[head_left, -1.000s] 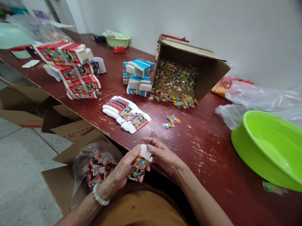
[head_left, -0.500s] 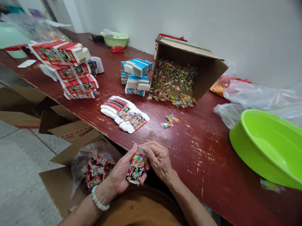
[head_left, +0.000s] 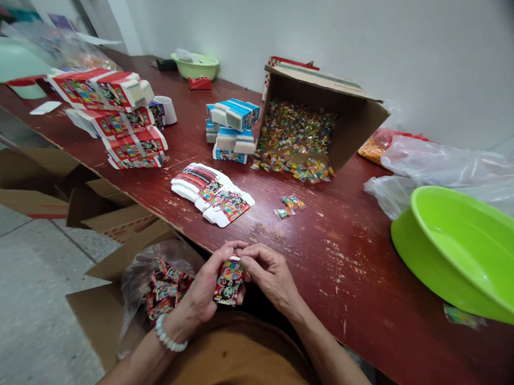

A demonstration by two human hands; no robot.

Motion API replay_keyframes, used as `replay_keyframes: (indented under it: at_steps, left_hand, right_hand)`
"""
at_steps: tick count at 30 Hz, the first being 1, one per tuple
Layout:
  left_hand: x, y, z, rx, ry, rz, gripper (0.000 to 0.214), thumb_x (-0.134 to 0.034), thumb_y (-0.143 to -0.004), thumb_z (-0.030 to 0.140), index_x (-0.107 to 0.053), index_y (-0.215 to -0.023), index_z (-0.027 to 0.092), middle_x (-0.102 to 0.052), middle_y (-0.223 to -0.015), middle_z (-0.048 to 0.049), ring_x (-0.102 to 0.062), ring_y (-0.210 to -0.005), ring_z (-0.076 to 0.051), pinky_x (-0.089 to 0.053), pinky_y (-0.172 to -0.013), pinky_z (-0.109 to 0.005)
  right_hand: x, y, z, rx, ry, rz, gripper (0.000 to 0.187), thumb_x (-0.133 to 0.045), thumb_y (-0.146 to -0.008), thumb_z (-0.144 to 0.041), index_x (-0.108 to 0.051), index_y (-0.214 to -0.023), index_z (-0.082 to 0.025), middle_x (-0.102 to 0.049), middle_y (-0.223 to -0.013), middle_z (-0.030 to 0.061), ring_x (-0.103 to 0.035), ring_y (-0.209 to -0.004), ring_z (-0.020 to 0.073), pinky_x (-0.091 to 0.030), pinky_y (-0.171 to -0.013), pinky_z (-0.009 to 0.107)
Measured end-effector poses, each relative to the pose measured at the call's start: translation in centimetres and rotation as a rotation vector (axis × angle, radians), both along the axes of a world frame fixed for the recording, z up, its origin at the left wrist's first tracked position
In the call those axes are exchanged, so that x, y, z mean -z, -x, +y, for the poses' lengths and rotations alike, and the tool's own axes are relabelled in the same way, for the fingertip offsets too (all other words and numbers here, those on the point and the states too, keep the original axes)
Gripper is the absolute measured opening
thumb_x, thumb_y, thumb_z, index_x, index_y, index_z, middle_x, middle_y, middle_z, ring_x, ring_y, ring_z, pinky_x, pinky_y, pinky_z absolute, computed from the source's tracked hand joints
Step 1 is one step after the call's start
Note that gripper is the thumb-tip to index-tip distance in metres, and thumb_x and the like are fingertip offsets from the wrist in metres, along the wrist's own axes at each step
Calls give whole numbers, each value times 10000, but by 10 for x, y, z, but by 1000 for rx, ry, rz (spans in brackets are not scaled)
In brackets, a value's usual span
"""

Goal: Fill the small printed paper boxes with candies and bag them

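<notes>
A small red and black printed candy box (head_left: 228, 282) is held upright close to my body, its front facing me. My left hand (head_left: 206, 287) wraps round its sides, with a beaded bracelet on the wrist. At the box's top edge, the fingers and thumb of my right hand (head_left: 272, 275) are closed on the end flap. On the table just beyond lies a fanned stack of flat, unfolded candy boxes (head_left: 212, 193). Beside it are a few wrapped candies (head_left: 289, 206).
A tipped cardboard box (head_left: 353, 128) spills wrapped candies at the back. Bundled red cartons (head_left: 103, 89) and blue cartons (head_left: 237, 115) stand left of it. A green basin (head_left: 458, 258) sits at right. Below the table's left edge, a plastic-lined carton holds filled boxes (head_left: 165, 290).
The box has risen slightly and turned more upright. The flap that stood up at its top is now folded down, with my right fingers pressed at that edge.
</notes>
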State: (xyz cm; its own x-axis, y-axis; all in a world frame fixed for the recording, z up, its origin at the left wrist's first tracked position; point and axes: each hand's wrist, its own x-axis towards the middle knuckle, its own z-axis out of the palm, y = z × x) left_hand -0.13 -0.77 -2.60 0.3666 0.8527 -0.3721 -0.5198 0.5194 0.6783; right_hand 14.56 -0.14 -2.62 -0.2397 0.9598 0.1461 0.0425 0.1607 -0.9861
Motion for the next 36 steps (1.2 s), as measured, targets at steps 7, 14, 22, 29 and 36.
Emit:
replay_keyframes:
  at_steps: [7, 14, 22, 29, 36]
  left_hand:
    - [0, -1, -3, 55, -70, 74, 548, -457, -905, 504, -476, -1360, 200, -683, -722, -33, -600, -433, -154, -456, -397, -238]
    - [1, 1, -2, 111, 15, 60, 647, -416, -904, 586, -492, -1384, 159, -664, -610, -47, -582, -394, -154, -426, -366, -221]
    - [9, 1, 3, -99, 71, 27, 435, -583, -796, 273, -646, -1212, 162, -725, -1033, -75, -666, -683, -148, -529, -604, -240]
    - [27, -2, -13, -361, -162, 245, 294, -585, -871, 373, -684, -1076, 187, -671, -1191, -49, -554, -1184, -204, -394, -1032, -290]
    - [36, 84, -12, -255, -197, 685, 452, -500, -884, 550, -601, -1189, 231, -685, -945, -38, -638, -858, -202, -503, -784, -316]
  right_hand:
    - [4, 2, 7, -7, 288, 117, 218, -788, -718, -354, -725, -805, -165, -683, -730, 18, -562, -526, 97, -461, -507, 227]
    - [-8, -1, 10, -132, 339, 250, 234, -770, -739, -375, -683, -721, -159, -702, -983, 59, -565, -477, 73, -467, -458, 234]
    - [14, 2, -14, -48, -162, -203, 398, -764, -747, -323, -605, -1104, -244, -632, -1128, 77, -588, -1041, 239, -495, -867, 381]
    - [23, 18, -18, -113, -429, -718, 834, -773, -635, -268, -400, -1378, -209, -506, -1341, 172, -465, -1172, 371, -382, -962, 538]
    - [24, 17, 28, -94, -497, -654, 1000, -770, -659, -554, -260, -1454, -224, -334, -1461, 190, -356, -1318, 368, -357, -1040, 545]
